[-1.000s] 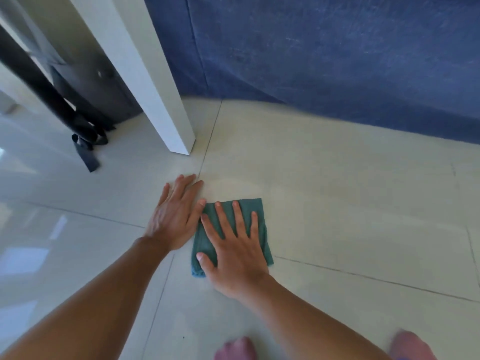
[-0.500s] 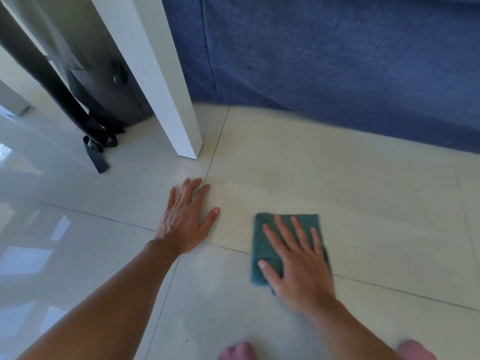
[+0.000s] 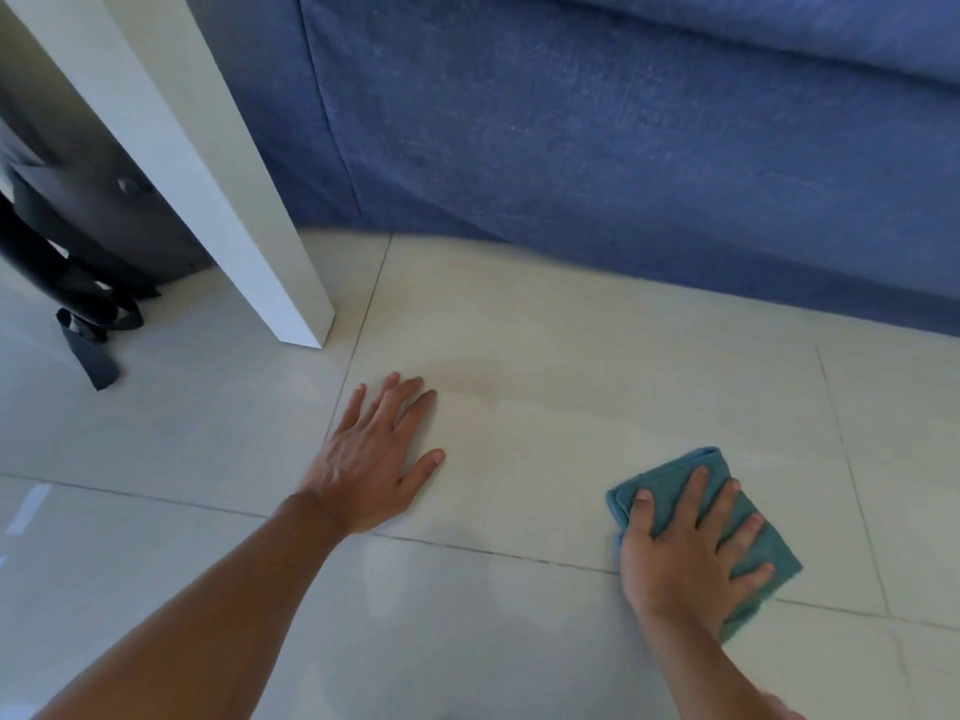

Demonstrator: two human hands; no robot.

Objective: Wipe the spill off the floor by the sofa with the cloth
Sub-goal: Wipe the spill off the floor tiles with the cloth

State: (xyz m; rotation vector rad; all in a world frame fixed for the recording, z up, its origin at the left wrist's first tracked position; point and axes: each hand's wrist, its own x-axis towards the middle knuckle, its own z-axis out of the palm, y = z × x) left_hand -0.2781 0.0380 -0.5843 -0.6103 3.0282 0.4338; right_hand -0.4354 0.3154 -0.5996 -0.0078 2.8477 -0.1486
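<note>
Head view: right hand (image 3: 685,553) presses a folded teal cloth (image 3: 756,535) flat on the tile floor (image 3: 571,356), mid-wipe; left hand (image 3: 371,467) braces open-palmed. Next, likely sweep back toward the faint smear (image 3: 483,389) by the blue sofa (image 3: 623,148).

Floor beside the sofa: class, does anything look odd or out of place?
Yes: a faint reddish smear stains the pale floor just beyond the left hand, away from the cloth under the right hand.

Left hand (image 3: 371,472) and right hand (image 3: 685,556) both flat, fingers spread.
</note>
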